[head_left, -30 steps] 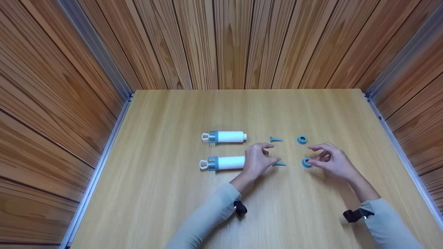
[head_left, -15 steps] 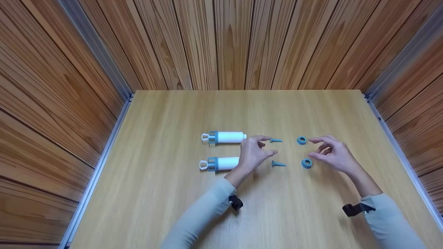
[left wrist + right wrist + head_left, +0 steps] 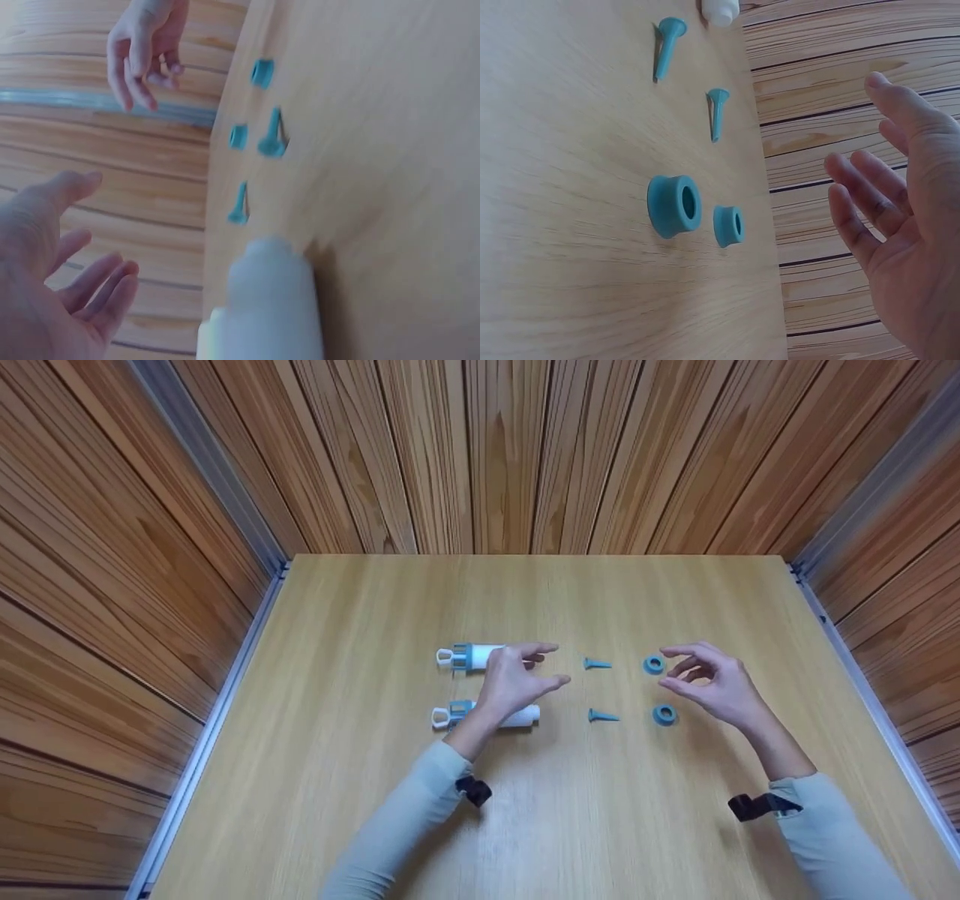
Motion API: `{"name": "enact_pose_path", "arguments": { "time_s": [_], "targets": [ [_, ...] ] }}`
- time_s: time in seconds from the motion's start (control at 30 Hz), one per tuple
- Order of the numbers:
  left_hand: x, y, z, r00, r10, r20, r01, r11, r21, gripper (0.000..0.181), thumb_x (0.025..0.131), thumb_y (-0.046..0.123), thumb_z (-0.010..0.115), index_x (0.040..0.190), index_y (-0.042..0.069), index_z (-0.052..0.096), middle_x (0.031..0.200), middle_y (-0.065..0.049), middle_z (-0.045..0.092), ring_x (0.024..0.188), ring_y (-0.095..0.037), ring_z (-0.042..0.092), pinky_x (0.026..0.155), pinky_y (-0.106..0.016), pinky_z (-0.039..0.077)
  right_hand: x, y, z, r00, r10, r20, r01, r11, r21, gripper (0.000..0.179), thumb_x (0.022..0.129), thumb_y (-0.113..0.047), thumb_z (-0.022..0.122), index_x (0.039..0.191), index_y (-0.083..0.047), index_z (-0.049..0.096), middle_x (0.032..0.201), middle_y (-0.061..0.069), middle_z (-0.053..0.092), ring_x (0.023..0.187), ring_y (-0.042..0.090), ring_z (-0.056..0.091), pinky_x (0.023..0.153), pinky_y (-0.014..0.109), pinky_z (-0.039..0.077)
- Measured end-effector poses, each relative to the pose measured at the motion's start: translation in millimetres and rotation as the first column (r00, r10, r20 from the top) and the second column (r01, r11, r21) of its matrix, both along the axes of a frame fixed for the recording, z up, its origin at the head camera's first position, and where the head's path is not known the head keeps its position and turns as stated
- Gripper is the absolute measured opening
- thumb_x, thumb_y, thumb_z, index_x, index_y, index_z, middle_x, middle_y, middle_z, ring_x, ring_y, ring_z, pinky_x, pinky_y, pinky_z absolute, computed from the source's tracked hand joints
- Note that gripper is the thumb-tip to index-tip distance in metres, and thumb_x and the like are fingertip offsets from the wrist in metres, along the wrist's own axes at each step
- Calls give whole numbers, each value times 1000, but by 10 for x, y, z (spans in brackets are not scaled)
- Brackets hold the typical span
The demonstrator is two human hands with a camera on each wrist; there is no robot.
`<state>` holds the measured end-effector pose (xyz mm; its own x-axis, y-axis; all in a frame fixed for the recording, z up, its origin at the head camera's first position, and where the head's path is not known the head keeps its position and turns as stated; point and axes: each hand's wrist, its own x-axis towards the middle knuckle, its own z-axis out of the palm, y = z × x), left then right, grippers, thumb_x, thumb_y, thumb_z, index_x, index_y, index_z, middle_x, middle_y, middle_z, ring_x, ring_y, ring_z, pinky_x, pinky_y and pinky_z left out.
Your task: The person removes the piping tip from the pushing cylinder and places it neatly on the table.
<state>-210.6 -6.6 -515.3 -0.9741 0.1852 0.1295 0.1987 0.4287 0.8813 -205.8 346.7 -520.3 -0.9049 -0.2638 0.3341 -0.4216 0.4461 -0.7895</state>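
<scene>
My left hand (image 3: 514, 682) hovers, fingers loosely spread and holding nothing, partly hiding two syringe-like tubes with white barrels, blue collars and white ring handles. The far tube (image 3: 484, 656) and the near tube (image 3: 525, 715) lie parallel, handles to the left. In the left wrist view a white barrel (image 3: 274, 307) fills the bottom. To the right lie two tapered blue nozzles, a far nozzle (image 3: 598, 664) and a near nozzle (image 3: 604, 715). My right hand (image 3: 709, 682), also bare of any object, hangs beside the far blue ring cap (image 3: 649, 670) and the near ring cap (image 3: 660, 720).
All the parts sit in two rows on a light wooden tabletop (image 3: 360, 622). Wood-plank walls (image 3: 502, 457) rise at the back and both sides. Metal rails (image 3: 217, 712) run along the table's side edges.
My left hand has drawn back left from the nozzles to over the tubes. My right hand has come off the near ring cap and risen toward the far one.
</scene>
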Motion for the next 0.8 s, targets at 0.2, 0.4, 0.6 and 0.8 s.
{"name": "enact_pose_path", "arguments": {
  "time_s": [0.2,0.4,0.6,0.8],
  "targets": [
    [-16,-350,77,999,-33,-19,33,999,5,52,90,23,97,138,10,81,139,-16,82,128,-37,79,110,-51,65,-7,27,49,1000,4,-29,-5,999,-36,50,86,20,83,134,8,75,117,-23,75,97,0,77,86,10,60],
    [11,-694,75,999,-39,-26,40,999,20,51,91,20,96,137,7,80,137,-21,81,129,-42,77,113,-54,64,23,119,71,1000,-11,-29,10,999,-38,50,88,20,81,136,8,74,121,-25,75,100,0,77,87,10,60],
    [46,-1004,55,1000,-1,9,1,1000,25,53,91,21,96,139,5,78,141,-23,78,133,-44,75,115,-58,61,58,192,89,997,-73,-16,72,996,-54,46,89,20,80,134,9,74,119,-26,75,99,-1,76,87,9,60],
    [12,-1323,107,1000,26,-17,-26,999,20,52,92,20,95,139,6,78,140,-23,78,131,-43,75,116,-59,60,9,233,146,996,-82,-38,78,993,-94,47,89,24,77,134,12,72,123,-24,77,103,1,78,90,10,60]
  ]
}}
